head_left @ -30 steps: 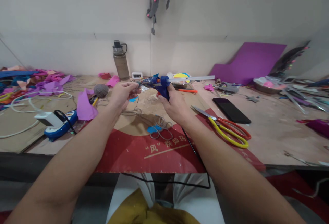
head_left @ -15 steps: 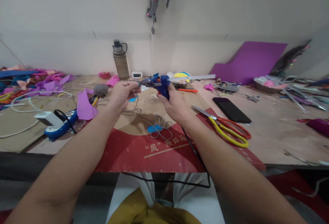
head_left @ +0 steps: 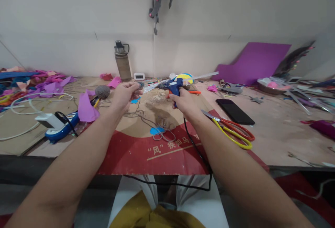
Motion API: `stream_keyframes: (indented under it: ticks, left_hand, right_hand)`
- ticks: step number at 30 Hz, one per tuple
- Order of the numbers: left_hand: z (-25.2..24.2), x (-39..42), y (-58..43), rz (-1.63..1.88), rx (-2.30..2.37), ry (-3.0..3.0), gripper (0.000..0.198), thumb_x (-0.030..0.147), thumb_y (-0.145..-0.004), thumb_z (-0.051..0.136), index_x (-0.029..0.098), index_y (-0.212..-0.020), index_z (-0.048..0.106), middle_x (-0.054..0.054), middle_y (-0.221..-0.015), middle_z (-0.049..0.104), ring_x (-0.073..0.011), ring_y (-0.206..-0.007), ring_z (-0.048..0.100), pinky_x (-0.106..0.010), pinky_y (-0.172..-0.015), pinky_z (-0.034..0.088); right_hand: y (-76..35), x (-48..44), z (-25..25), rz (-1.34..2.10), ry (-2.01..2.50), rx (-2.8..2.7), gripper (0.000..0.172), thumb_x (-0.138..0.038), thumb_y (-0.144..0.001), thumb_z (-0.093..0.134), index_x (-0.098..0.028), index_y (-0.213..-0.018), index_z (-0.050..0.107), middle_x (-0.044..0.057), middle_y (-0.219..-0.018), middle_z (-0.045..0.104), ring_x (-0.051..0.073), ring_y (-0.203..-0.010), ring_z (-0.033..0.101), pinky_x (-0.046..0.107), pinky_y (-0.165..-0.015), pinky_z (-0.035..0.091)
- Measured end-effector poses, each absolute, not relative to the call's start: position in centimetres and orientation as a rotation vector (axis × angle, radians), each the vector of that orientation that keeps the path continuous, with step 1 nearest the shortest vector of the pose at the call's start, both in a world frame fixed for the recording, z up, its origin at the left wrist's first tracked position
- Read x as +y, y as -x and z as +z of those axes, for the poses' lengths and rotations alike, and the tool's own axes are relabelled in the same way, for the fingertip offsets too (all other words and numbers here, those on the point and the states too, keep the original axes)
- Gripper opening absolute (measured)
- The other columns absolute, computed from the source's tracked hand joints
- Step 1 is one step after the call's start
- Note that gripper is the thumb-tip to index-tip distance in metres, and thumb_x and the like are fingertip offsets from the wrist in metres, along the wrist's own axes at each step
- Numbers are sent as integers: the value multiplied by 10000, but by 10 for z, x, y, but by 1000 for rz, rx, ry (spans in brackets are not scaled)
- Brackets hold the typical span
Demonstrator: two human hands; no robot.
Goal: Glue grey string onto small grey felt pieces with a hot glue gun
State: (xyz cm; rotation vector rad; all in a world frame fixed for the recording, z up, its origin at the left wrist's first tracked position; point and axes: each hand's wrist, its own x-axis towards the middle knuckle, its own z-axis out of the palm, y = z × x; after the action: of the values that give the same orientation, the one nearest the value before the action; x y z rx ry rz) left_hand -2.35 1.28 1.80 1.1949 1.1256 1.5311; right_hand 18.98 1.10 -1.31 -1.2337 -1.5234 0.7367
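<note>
My right hand (head_left: 184, 101) is closed around the grip of a blue hot glue gun (head_left: 176, 85). A long clear glue stick juts from its back, and its nozzle points left. A black cord hangs from the grip. My left hand (head_left: 127, 93), fingers pinched, holds a small grey-blue piece (head_left: 140, 84) to the left of the nozzle, with a gap between. Thin grey yarn (head_left: 142, 115) runs below the hands and loops over a blue scrap (head_left: 156, 130) on the red-and-brown cardboard (head_left: 125, 151).
Scissors (head_left: 232, 130) with red and yellow handles and a black phone (head_left: 235, 111) lie right. A bottle (head_left: 122, 62) stands at the back. A yarn ball (head_left: 102, 91), a blue power strip (head_left: 62, 127) and felt scraps (head_left: 49, 86) are left; purple sheet (head_left: 253, 64) leans behind.
My right hand has drawn the glue gun right and slightly down, away from the pinched piece. My left hand has barely moved.
</note>
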Motion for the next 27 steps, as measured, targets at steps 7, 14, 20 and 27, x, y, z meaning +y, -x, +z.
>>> stream_keyframes:
  ticks: [7, 14, 20, 27]
  left_hand:
    - [10, 12, 21, 1568, 1241, -1635, 113, 269, -735, 676, 164, -771, 696, -19, -649, 660, -91, -525, 546, -184, -455, 382]
    - [14, -1, 10, 1632, 1360, -1828, 50, 213, -692, 712, 177, -727, 716, -2, -679, 655, -102, -605, 515, -198, -541, 371]
    - [12, -3, 3, 1571, 1309, -1909, 70, 226, -743, 677, 168, -768, 708, -16, -711, 669, -105, -631, 549, -211, -598, 412]
    - [10, -2, 0, 1517, 1398, -1965, 67, 249, -754, 675, 183, -762, 685, -1, -697, 656, -104, -624, 538, -211, -593, 424]
  right_hand:
    - [-209, 19, -22, 412, 1659, -1722, 163, -242, -689, 663, -212, -643, 509, 113, -681, 627, 301, -816, 652, 447, -758, 499]
    - [-185, 5, -13, 410, 1367, -1616, 157, -336, -778, 559, -208, -759, 470, 85, -839, 617, 244, -910, 596, 467, -881, 458]
    - [-136, -8, -12, 1302, 762, -1205, 452, -217, -668, 671, -247, -953, 321, 1, -917, 623, 127, -823, 635, 316, -817, 490]
    - [-139, -10, -12, 1149, 912, -1336, 255, -263, -747, 591, -247, -920, 404, -94, -663, 443, 89, -526, 435, 244, -530, 418]
